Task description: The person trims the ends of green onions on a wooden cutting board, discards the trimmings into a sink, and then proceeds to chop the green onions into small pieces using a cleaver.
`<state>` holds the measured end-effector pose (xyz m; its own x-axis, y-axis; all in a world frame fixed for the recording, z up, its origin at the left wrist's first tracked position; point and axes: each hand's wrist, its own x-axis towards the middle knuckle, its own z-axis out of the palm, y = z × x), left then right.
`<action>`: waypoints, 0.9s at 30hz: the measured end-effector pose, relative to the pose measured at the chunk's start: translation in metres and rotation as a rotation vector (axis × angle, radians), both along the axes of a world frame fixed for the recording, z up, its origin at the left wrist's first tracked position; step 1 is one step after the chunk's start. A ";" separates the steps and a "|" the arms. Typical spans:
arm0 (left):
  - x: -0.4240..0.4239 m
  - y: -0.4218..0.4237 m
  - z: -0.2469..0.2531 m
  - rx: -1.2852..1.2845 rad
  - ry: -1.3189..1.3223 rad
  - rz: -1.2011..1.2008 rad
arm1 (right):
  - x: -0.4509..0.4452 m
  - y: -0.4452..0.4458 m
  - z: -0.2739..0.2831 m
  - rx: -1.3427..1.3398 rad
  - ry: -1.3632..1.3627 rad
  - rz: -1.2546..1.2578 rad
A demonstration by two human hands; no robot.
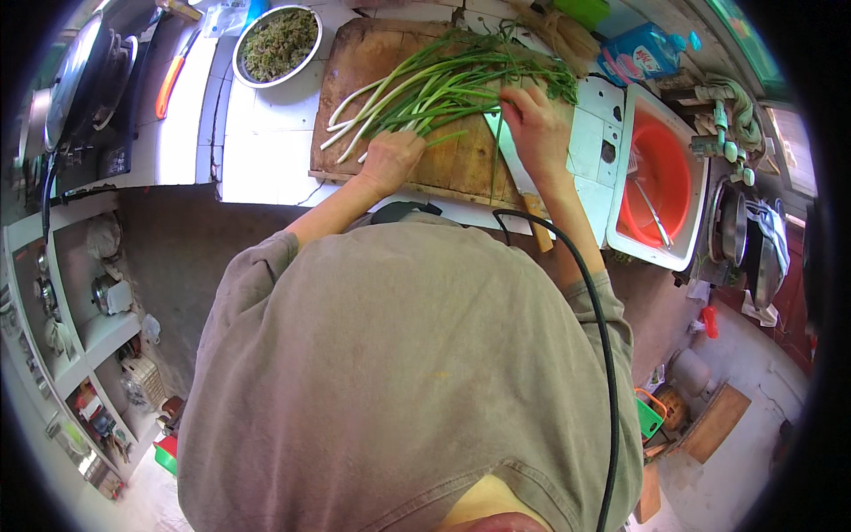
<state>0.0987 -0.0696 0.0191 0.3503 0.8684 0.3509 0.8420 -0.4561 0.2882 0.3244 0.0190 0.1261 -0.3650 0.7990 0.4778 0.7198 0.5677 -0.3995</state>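
Note:
A bunch of spring onions (425, 93) lies across a worn wooden cutting board (459, 156), white ends to the left and leafy tops to the right. My left hand (395, 156) is closed over some stalks near their lower white ends. Among the green leaves on the right, the fingers of my right hand (538, 126) are pinched together on a leaf. A kitchen cleaver or broad knife (510, 156) rests on the board beside my right hand, partly hidden by it. Its wooden handle (540, 226) sticks out past the front edge.
A white-rimmed bowl (269, 84) of chopped greenish food stands left of the board. Farther left lies an orange-handled knife (171, 83). On the right, a white sink (655, 258) holds a red basin (675, 159), near a tap (721, 130). Behind it is a blue bottle (641, 53).

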 end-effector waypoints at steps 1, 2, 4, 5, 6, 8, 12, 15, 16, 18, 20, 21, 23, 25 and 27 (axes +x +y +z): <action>0.002 0.005 0.007 0.017 -0.007 0.025 | -0.014 0.000 0.011 0.070 0.050 0.061; 0.005 0.010 0.011 0.036 -0.018 0.043 | -0.026 0.002 0.010 0.095 0.058 0.082; 0.007 0.016 0.009 -0.053 0.003 0.101 | -0.049 0.012 0.007 0.148 0.065 0.123; 0.007 0.018 0.007 -0.097 0.014 0.131 | -0.060 0.015 -0.004 0.125 0.035 0.134; 0.007 0.018 0.007 -0.106 -0.003 0.115 | -0.066 0.018 -0.023 0.104 0.005 0.138; 0.001 0.003 0.012 -0.133 -0.035 0.094 | -0.066 0.016 -0.066 -0.069 -0.162 0.183; -0.034 -0.031 0.041 -0.052 -0.174 -0.035 | -0.057 -0.011 -0.077 -0.157 0.073 0.208; -0.072 -0.046 0.048 -0.136 -0.185 0.193 | -0.038 -0.034 -0.065 -0.226 0.179 0.006; -0.085 -0.043 0.047 -0.158 -0.268 0.327 | -0.029 -0.037 -0.069 -0.608 0.252 -0.009; -0.102 -0.024 0.043 -0.145 -0.345 0.466 | -0.019 -0.046 -0.088 -1.370 0.379 -0.053; -0.112 -0.004 0.038 -0.083 -0.276 0.500 | -0.029 -0.058 -0.098 -1.640 0.453 -0.032; -0.109 0.010 0.038 -0.148 -0.233 0.513 | -0.035 -0.060 -0.102 -1.772 0.488 -0.025; -0.103 0.035 0.028 -0.211 -0.130 0.500 | -0.045 -0.057 -0.105 -1.729 0.465 -0.036; -0.092 0.055 0.016 -0.248 -0.048 0.468 | -0.053 -0.045 -0.105 -1.732 0.509 -0.099; -0.076 0.066 0.010 -0.340 -0.008 0.467 | -0.060 -0.040 -0.103 -1.702 0.639 -0.090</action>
